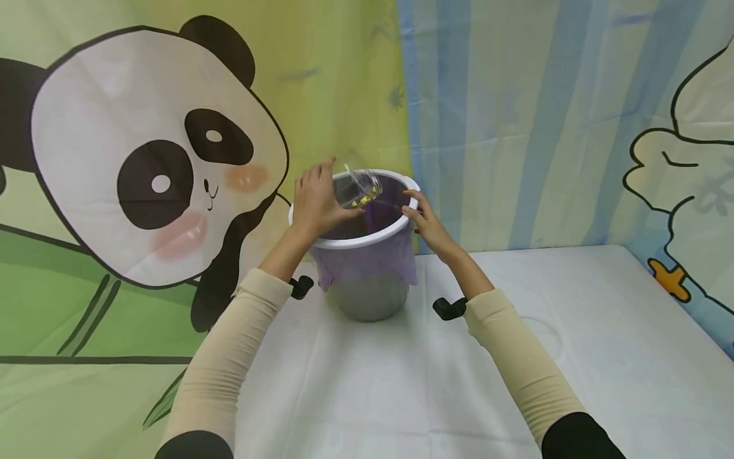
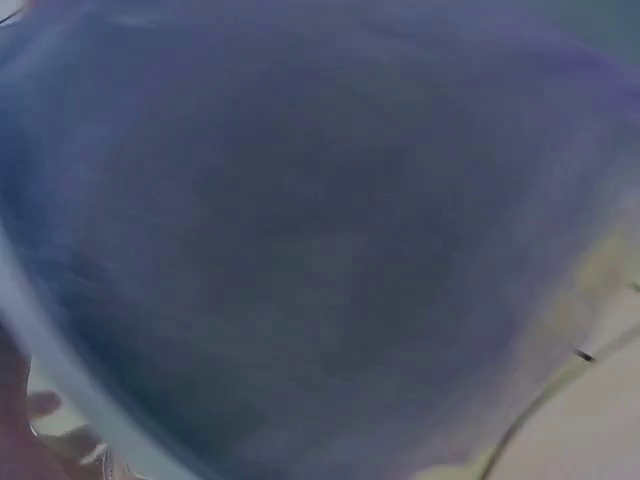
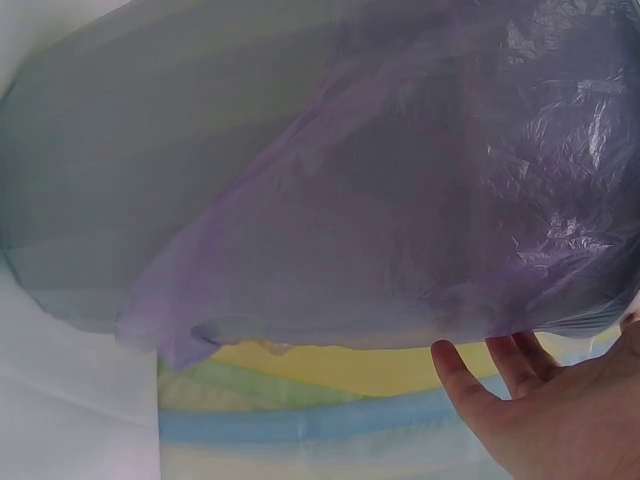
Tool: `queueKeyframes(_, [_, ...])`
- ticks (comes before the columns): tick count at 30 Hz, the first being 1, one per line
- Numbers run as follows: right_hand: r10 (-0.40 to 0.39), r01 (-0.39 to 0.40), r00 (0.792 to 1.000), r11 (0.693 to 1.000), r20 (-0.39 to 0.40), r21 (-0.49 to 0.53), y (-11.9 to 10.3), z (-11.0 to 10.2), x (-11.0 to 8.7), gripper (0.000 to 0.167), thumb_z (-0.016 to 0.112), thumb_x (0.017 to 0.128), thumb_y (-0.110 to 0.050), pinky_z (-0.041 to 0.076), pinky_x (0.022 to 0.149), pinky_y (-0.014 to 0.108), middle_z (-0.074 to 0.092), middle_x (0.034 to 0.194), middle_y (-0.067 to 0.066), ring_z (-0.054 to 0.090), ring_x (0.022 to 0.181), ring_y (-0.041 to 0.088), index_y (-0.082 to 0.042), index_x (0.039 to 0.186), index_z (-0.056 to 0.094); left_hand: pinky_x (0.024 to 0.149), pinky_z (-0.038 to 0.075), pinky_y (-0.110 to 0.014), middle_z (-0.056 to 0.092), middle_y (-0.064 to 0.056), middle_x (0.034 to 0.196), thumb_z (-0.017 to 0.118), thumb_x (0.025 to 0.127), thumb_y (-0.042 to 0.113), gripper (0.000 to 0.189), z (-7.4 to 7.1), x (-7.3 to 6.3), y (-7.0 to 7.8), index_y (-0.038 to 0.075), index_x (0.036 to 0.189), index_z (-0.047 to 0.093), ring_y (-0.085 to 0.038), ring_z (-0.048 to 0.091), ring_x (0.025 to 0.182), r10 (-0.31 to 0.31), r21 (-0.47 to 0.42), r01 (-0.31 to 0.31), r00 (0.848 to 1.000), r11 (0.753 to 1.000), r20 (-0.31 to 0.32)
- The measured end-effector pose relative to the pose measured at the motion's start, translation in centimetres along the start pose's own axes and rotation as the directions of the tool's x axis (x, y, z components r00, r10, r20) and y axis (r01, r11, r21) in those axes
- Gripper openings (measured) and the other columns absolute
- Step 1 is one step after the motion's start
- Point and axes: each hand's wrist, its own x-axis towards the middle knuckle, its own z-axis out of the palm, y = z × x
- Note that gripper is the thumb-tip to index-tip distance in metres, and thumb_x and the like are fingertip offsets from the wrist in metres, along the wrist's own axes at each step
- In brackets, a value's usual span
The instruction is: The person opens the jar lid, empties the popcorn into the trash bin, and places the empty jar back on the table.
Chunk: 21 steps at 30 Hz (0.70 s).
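A grey trash bin with a white rim stands on the table, lined with a thin purple plastic bag folded over its rim. My left hand grips a small clear container, tilted over the bin's mouth, with yellow pieces at its lower end. My right hand holds the bin's rim at the right side. In the right wrist view, its fingers lie against the bag outside the bin. The left wrist view is mostly filled by the blurred purple bag.
A white cloth covers the table. Close behind the bin hangs a printed curtain, with a large panda on the left. Black wrist mounts stick out from both sleeves.
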Motion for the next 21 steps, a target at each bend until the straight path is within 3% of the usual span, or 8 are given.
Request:
queueKeyframes(5, [0.014,-0.014,1.0,1.0,0.024,0.004,-1.3,-0.3,-0.5,0.052,0.041,0.097,-0.03,0.025,0.097,0.06,0.016,0.146,0.019,0.022,0.13,0.032,-0.018,0.144,0.022,0.099,0.029,-0.042,0.047,-0.016,0.126,0.079,0.052,0.061,0.116,-2.1,-0.3,2.3,0.008,0.14,0.028,-0.032,0.042,0.116,-0.088,-0.07,0.079,0.986,0.994,-0.143])
queueKeyframes(10, [0.027,-0.027,0.999,1.0,0.03,-0.009,-2.8,-0.6,-1.3,0.052,0.04,0.097,-0.026,0.025,0.097,0.059,0.016,0.145,0.019,0.021,0.131,0.033,-0.015,0.144,0.02,0.099,0.03,-0.042,0.048,-0.013,0.127,0.079,0.052,0.062,0.112,-4.7,-2.0,5.2,0.008,0.139,0.031,-0.029,0.042,0.117,-0.12,-0.16,0.074,0.947,0.984,-0.298])
queueKeyframes(12, [0.031,-0.031,0.999,0.999,0.03,-0.014,-3.1,-0.7,-1.5,0.052,0.04,0.097,-0.026,0.025,0.097,0.059,0.016,0.145,0.02,0.022,0.131,0.033,-0.015,0.144,0.02,0.097,0.031,-0.043,0.049,-0.013,0.127,0.078,0.052,0.062,0.111,-5.6,-3.4,6.6,0.007,0.138,0.032,-0.029,0.044,0.116,-0.127,-0.19,0.061,0.925,0.98,-0.358])
queueKeyframes(16, [0.028,-0.027,0.999,0.999,0.029,-0.035,-3.2,-1.1,-1.7,0.052,0.039,0.097,-0.025,0.024,0.098,0.06,0.02,0.143,0.023,0.024,0.131,0.035,-0.013,0.144,0.019,0.091,0.034,-0.045,0.051,-0.014,0.122,0.078,0.052,0.061,0.11,-6.4,-7.2,9.4,0.005,0.136,0.034,-0.03,0.046,0.108,-0.184,-0.256,0.068,0.866,0.964,-0.465])
queueKeyframes(21, [0.025,-0.024,0.999,0.999,0.027,-0.041,-3.3,-1.3,-1.8,0.051,0.039,0.098,-0.026,0.025,0.098,0.06,0.022,0.141,0.023,0.025,0.131,0.035,-0.013,0.143,0.019,0.092,0.033,-0.044,0.048,-0.012,0.126,0.082,0.051,0.055,0.11,-4.5,-13.0,12.7,0.003,0.136,0.034,-0.027,0.045,0.111,-0.325,-0.356,0.148,0.794,0.923,-0.514])
